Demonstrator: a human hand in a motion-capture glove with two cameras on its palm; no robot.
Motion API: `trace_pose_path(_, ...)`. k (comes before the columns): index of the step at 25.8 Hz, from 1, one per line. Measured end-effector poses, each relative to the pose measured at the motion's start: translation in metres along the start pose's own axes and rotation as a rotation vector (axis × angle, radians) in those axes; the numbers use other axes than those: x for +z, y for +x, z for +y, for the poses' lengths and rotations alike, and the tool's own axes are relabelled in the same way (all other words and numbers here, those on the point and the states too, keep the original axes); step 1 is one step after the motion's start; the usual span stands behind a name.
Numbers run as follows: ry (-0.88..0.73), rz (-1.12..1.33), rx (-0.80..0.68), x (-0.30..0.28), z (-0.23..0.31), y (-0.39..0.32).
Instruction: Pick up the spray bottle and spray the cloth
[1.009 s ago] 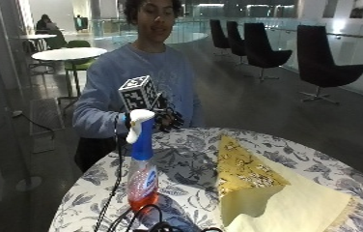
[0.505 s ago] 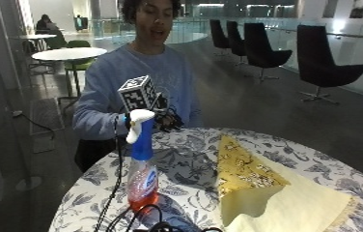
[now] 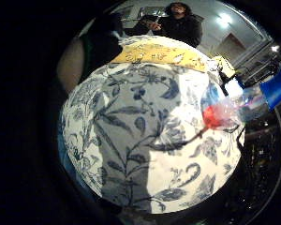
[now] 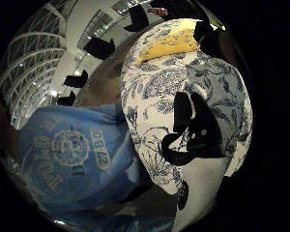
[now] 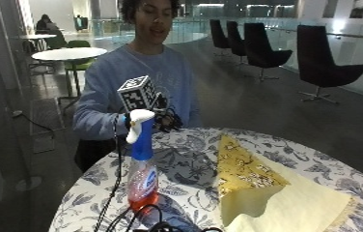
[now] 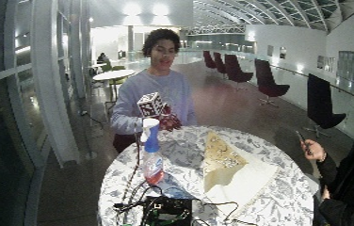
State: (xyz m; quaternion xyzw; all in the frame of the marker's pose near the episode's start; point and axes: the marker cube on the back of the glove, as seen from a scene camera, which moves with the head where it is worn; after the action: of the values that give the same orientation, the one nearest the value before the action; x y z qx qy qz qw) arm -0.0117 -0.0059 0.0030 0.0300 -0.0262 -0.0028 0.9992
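Floral table (image 5: 188, 164) holds spray bottle (image 5: 141, 166) near its edge, yellow cloth (image 5: 258, 186) apart; gloved hand's (image 5: 164, 120) fingers unclear.

The spray bottle (image 5: 142, 175) carries a label, but its wording is too small to read. The person's blue sweatshirt (image 4: 72, 154) bears a round crest and pale lettering, seen distorted and not legible.

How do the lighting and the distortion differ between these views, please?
Outside view: dim, the bottle backlit by bright windows. Wide outside view: ceiling lights glare above the person. Both palm views: strong fisheye bends the table into a dome inside a black rim; a shadow crosses the tablecloth in the little finger side view.
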Motion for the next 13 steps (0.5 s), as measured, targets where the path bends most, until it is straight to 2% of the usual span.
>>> trace_pose_path(8,0.039,0.017,0.052,-0.003,0.004,0.003)
trace_pose_path(10,0.118,0.009,0.128,-0.011,0.008,0.019)
trace_pose_path(13,0.308,-0.089,0.323,-0.028,0.019,0.051)
